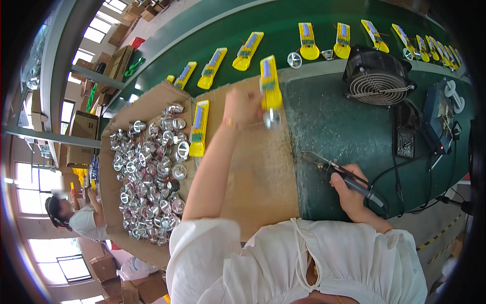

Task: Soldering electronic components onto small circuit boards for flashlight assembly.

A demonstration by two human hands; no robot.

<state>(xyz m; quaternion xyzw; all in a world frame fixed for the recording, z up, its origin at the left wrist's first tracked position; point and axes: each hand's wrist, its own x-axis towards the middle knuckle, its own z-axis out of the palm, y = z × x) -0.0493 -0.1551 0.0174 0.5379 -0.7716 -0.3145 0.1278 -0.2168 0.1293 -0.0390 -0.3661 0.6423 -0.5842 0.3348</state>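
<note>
My left hand (244,105) reaches over the cardboard, fingers closed at the edge of a yellow plastic casing (271,83) that carries a blue cylinder and a green circuit board. A shiny round reflector (272,119) sits at that casing's near end; both are slightly blurred. In my right hand (349,190) is a soldering iron (357,186), its thin tip pointing up and left over the green mat. Another such yellow casing (199,128) lies left of my forearm, beside a cardboard box (115,202) holding many chrome reflectors (152,177).
Several yellow casings (248,50) line the green conveyor belt (276,23) at the back. A black fan (378,76) stands at the right, near a blue soldering station (439,119), a solder spool (454,96) and loose cables. Far left, another person (83,218) works.
</note>
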